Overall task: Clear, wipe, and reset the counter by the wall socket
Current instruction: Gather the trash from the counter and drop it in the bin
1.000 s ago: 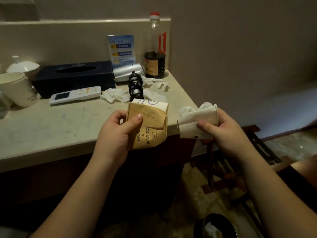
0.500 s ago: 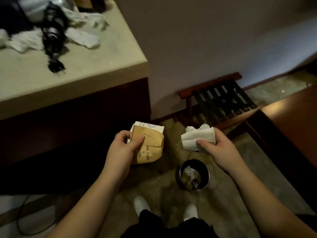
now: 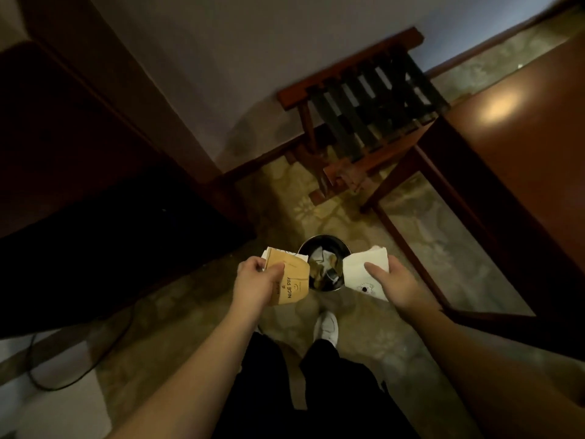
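Observation:
My left hand (image 3: 256,283) grips a flattened brown paper cup (image 3: 291,280) printed "NICE DAY", held just left of a small round metal waste bin (image 3: 324,248) on the floor. My right hand (image 3: 392,283) grips a crushed white paper cup (image 3: 364,274) with tissue stuffed in it, just right of the bin. The bin holds crumpled paper and wrappers. The counter top is out of view; only its dark wooden front (image 3: 95,191) shows at left.
A wooden luggage rack (image 3: 370,99) with dark straps stands against the wall beyond the bin. A reddish wooden table (image 3: 522,147) fills the right side. A black cable (image 3: 63,375) runs along the floor at lower left. My feet in white shoes (image 3: 326,326) stand just behind the bin.
My view has tilted from the counter down to the floor. Both hands, still holding the cups, have moved down to either side of the bin's mouth.

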Tool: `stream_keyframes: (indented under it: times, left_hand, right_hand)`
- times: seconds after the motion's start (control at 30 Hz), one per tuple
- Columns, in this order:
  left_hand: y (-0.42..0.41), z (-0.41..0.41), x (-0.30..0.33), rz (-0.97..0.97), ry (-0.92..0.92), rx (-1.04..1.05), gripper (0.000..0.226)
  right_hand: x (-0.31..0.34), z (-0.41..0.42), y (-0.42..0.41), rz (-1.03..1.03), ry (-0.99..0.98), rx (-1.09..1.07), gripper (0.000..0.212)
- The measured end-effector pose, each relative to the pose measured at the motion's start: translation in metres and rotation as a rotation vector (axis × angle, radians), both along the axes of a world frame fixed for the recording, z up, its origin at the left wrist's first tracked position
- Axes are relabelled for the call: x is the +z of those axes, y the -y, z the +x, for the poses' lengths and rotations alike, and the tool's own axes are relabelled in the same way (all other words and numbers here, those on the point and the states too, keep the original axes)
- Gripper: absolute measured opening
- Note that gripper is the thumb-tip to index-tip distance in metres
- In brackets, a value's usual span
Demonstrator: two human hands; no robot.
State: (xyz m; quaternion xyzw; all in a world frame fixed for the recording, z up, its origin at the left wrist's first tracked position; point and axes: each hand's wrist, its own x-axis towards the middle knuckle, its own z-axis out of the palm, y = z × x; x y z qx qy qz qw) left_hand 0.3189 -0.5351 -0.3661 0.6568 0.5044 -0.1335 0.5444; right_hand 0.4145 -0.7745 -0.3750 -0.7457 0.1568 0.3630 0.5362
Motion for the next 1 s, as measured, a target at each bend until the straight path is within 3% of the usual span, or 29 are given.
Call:
stream_keyframes:
  times: [0.27, 0.37, 0.57, 0.67, 1.0]
  left_hand:
    - [0.035, 0.033, -0.105, -0.139, -0.189, 0.048, 0.023]
    - [0.041, 0.043, -0.150, -0.123, -0.249, 0.018, 0.023]
    - [0.045, 0.064, -0.243, -0.173, -0.292, 0.034, 0.028]
    - [0.045, 0.070, -0.283, -0.166, -0.303, 0.059, 0.030]
    - [0.046, 0.082, -0.376, -0.172, -0.302, 0.074, 0.028]
  right_hand:
    - [-0.128, 0.009, 0.018, -0.120, -0.288, -0.118, 0.036]
    - [-0.166, 0.014, 0.012, -0.127, -0.338, -0.149, 0.028]
    - [-0.243, 0.018, -0.004, -0.139, -0.342, -0.141, 0.017]
    - [-0.282, 0.024, -0.017, -0.126, -0.364, -0.198, 0.028]
    - [-0.370, 0.052, -0.045, -0.084, -0.438, -0.376, 0.031]
